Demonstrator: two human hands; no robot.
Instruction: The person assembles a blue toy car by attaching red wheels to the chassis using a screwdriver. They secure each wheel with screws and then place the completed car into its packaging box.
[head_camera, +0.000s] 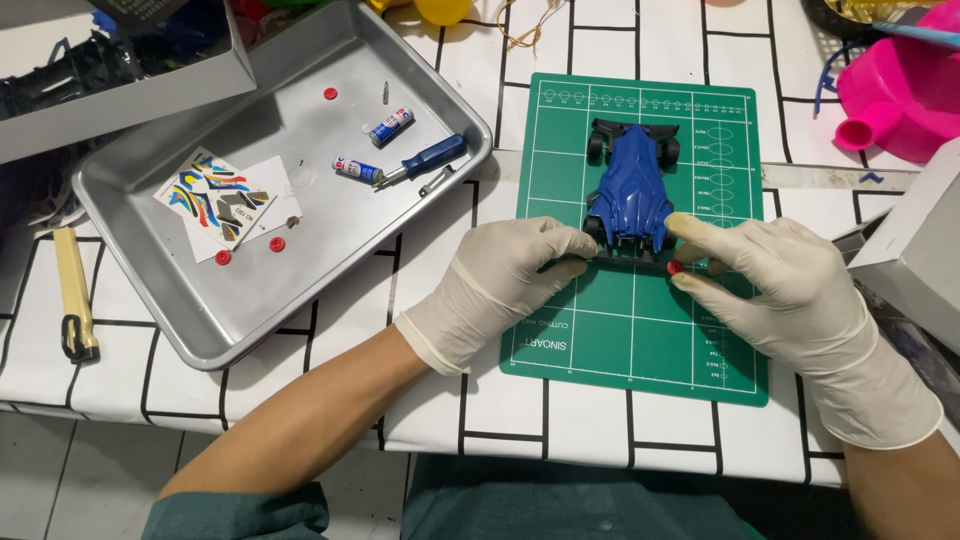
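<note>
A small blue plastic toy race car (630, 185) sits on a green cutting mat (640, 330) on the desk (600, 420) with the white cloth and black lines. The left hand (510, 280) in a white glove holds the back of the car, its fingers (570, 243) closed on the black bumper. The right hand (790, 300), also gloved, pinches a tiny red round roller (675, 268) at the car's back corner, just beside the left fingers. Far to the left of both hands lies a shiny metal tray (180, 330). In it are a blue-handled screwdriver (425, 160), two small batteries (375, 150), a colourful sticker sheet (215, 200) and more red rollers (250, 250).
</note>
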